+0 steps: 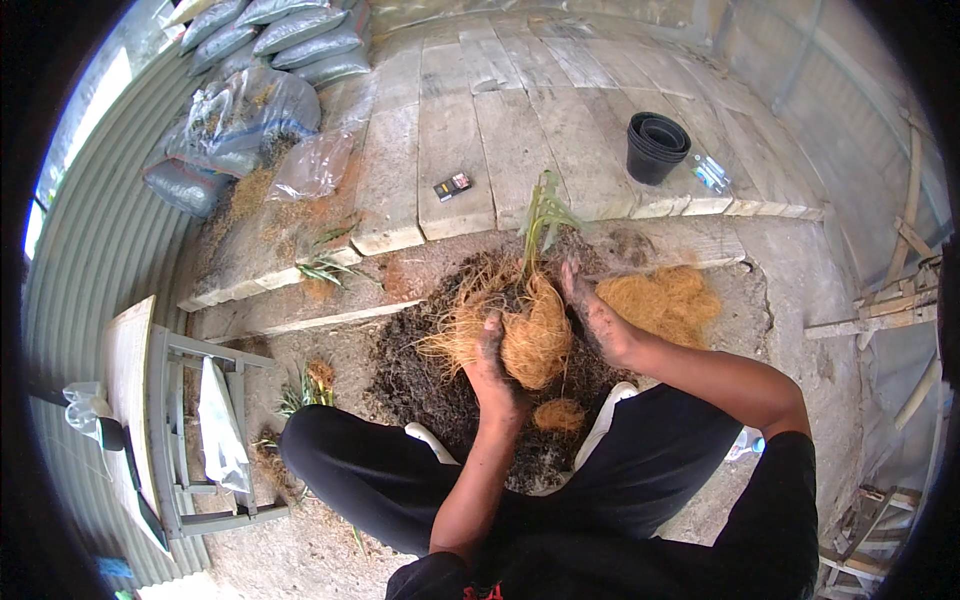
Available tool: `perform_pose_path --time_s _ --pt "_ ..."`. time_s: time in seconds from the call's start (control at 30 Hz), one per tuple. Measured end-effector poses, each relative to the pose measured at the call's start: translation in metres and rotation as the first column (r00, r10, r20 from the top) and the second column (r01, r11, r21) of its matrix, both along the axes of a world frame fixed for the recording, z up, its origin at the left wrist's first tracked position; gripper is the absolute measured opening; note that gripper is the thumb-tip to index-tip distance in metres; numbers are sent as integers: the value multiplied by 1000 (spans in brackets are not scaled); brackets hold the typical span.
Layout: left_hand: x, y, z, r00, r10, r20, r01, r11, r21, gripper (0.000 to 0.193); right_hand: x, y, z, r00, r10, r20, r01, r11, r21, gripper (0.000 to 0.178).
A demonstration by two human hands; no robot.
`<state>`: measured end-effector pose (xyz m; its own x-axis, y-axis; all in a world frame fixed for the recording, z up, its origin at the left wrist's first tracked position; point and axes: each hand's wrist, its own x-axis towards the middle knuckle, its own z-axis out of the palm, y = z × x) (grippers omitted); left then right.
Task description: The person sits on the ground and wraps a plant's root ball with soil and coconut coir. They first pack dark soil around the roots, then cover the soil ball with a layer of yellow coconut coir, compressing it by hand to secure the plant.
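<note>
A clump of tan coconut fibre [537,345] sits over a heap of dark soil [410,385] between my legs. A green leafy plant [545,218] rises from the far side of the clump; its roots are hidden. My left hand [492,370] is pressed into the fibre from the near left, thumb up, with its other fingers mostly hidden in the strands. On the right, my right hand [592,305] stands on edge beside the clump, soil-stained, its fingers stretched out and holding nothing. Whether it touches the fibre I cannot tell.
Loose coconut fibre [662,305] lies to the right. Nested black pots [657,148], a plastic bottle [711,174] and a small dark box [452,187] rest on the raised slabs. Filled sacks [255,115] are stacked far left. A grey stool [205,440] stands left; cut plants [325,270] lie nearby.
</note>
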<state>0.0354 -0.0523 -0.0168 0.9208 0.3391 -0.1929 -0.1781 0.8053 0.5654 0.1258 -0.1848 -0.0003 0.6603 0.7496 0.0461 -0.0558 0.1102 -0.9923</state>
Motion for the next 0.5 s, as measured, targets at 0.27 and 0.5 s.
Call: perform_pose_path --time_s 0.27,0.5 --pt "-2 6 13 998 62 -16 -57 969 241 54 -12 6 32 993 48 105 -17 961 -276 105" --pt "-5 9 -26 980 189 -53 -143 870 471 53 -16 13 39 996 75 -47 -82 981 -174 86"
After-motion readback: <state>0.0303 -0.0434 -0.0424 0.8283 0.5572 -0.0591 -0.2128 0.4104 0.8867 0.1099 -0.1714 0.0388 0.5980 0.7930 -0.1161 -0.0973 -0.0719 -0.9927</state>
